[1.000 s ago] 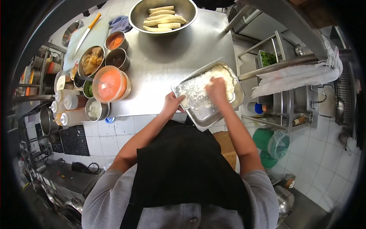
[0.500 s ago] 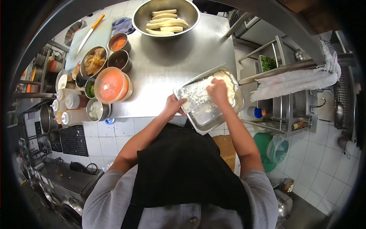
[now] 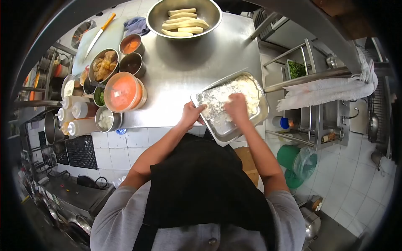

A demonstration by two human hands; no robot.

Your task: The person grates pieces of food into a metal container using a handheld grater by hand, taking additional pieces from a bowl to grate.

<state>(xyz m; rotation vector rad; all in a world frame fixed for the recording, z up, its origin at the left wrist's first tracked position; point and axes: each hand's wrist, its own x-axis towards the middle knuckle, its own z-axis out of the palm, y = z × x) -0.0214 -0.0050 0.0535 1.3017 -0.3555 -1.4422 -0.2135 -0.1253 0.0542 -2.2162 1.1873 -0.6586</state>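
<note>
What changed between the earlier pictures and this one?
The right hand has shifted slightly leftward and nearer the person within the metal tray, over the white, crumbly mixture. No grip visibly changed: the left hand still grips the tray's edge. The knife stayed put.

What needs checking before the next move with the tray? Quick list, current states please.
1. Left hand holding the rim of the rectangular metal tray: ok, thumb over the rim.
2. Right hand holding some white crumbly mixture: cannot tell, fingers blurred.
3. Tray fully over the steel table: not ok, near corner juts past the edge.
4. Mixture spread evenly: not ok, near end is mostly bare.
5. Orange-handled knife clear of both hands: ok, on the cutting board.
</note>
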